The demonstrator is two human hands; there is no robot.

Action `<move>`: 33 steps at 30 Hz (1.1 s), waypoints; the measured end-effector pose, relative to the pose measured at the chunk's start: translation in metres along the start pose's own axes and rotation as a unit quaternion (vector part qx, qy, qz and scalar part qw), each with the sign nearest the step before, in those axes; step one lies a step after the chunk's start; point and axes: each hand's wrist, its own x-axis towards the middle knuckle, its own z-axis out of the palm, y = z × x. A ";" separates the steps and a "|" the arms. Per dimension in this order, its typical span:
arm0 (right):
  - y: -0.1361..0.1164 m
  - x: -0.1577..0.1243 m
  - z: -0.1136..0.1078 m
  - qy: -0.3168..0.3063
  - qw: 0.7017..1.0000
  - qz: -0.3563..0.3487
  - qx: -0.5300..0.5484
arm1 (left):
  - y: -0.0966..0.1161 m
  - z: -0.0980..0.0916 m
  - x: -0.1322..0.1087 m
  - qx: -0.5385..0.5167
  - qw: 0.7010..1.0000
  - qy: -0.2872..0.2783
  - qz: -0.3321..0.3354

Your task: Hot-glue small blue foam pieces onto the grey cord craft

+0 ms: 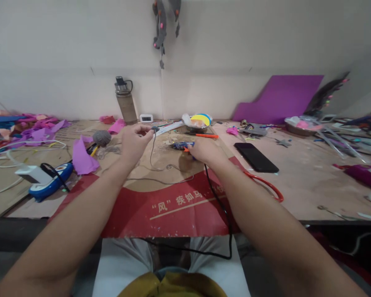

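Observation:
My left hand (135,141) is raised over the red and tan cardboard sheet (160,206), its fingers pinched on a small grey piece (155,129) from which a grey yarn strand (154,159) hangs down to the sheet. My right hand (204,151) is closed round a blue glue gun (181,145) with an orange trigger, its nozzle pointing left toward the grey piece. The gun's black cord (218,206) runs back over the table edge to my lap.
A grey yarn ball (102,137), purple felt scraps (82,159), a blue device (51,183) and white cables lie left. A water bottle (125,101) and a bowl (198,122) stand behind. A black phone (256,157), red-handled scissors (267,187) and craft clutter lie right.

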 end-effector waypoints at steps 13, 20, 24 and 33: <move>-0.085 -0.023 0.043 -0.053 0.888 0.038 0.454 | 0.013 0.001 -0.010 0.083 0.993 -0.014 0.082; -0.073 -0.018 0.026 0.084 0.970 -0.132 0.189 | 0.013 0.007 -0.009 -0.018 0.999 -0.049 0.015; -0.072 -0.017 0.021 0.115 0.970 -0.168 0.132 | 0.014 0.008 -0.010 -0.046 0.997 -0.061 0.000; -0.071 -0.014 0.020 0.111 0.972 -0.176 0.109 | 0.010 0.009 -0.010 -0.031 0.997 -0.063 0.015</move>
